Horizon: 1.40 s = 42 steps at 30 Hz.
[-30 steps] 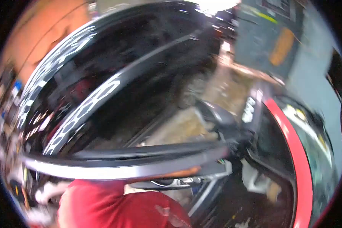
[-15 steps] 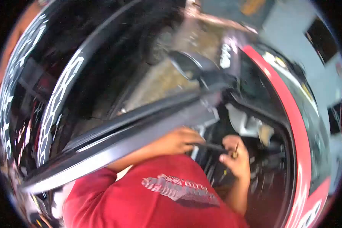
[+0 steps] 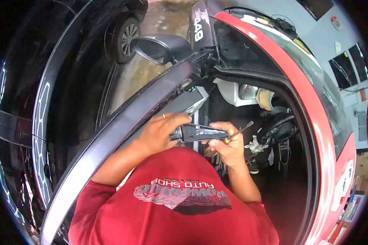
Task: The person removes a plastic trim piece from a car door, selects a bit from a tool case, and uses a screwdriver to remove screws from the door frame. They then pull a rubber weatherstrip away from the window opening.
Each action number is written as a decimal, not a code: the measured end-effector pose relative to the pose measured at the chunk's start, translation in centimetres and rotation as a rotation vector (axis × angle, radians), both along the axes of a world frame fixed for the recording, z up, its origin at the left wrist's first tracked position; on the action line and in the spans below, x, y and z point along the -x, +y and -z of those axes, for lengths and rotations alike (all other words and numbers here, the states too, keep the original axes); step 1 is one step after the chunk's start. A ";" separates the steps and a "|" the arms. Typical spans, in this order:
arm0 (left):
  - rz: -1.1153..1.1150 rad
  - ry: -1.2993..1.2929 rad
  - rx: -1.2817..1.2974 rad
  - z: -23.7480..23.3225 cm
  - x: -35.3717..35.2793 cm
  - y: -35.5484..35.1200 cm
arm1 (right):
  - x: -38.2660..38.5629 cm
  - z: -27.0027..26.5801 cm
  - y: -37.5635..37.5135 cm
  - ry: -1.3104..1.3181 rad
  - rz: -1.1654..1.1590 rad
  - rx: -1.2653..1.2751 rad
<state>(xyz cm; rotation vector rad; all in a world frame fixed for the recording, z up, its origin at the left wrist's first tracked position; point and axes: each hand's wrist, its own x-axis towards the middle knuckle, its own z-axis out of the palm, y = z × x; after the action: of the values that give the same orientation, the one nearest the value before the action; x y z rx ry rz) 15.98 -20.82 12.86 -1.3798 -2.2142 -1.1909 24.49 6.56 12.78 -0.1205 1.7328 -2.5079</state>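
Between my two hands is a dark, tapered plastic trim piece [image 3: 204, 133], broad at the left and narrowing to the right. My left hand [image 3: 157, 132] grips its broad end, with a ring on one finger. The thumb and fingers of my right hand [image 3: 229, 147] pinch the narrow end. That same hand also holds a screwdriver [image 3: 245, 127], its flat metal blade pointing up and right, most of its handle hidden in the palm. Both hands are in front of my red shirt, beside the open car door [image 3: 122, 118].
A side mirror [image 3: 159, 49] sticks out at the top of the door. Right of my hands is the doorway, framed by a red roof pillar [image 3: 290, 77], with a steering wheel [image 3: 278, 127] inside. Another dark car [image 3: 81, 73] stands close on the left.
The view has shifted and sharpened. In it, both hands are further left and higher, and the trim piece, earlier a thin dark strip between them, now shows its broad face.
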 end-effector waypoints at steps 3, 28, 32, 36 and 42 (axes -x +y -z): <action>-0.052 -0.332 -0.116 0.2 -0.7 0.3 | -0.2 0.1 0.1 0.037 0.033 -0.084; -0.109 -0.523 -0.170 0.3 0.3 -0.8 | 0.4 0.4 -1.9 0.086 0.251 -0.112; -0.428 -0.536 -0.029 2.5 3.8 -0.3 | 4.3 3.5 -2.8 0.228 0.512 -0.406; -0.538 -0.162 0.058 5.4 8.6 -0.5 | 8.8 4.8 -4.3 0.380 0.599 -0.803; -0.601 0.102 0.148 9.0 12.5 2.5 | 13.4 9.0 -5.3 0.426 0.595 -0.932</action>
<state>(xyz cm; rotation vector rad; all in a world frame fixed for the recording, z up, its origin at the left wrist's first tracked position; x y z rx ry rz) 3.44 -18.28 3.81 -0.6998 -2.4205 -0.7369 11.04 1.23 3.78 -0.0727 3.3165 -1.7008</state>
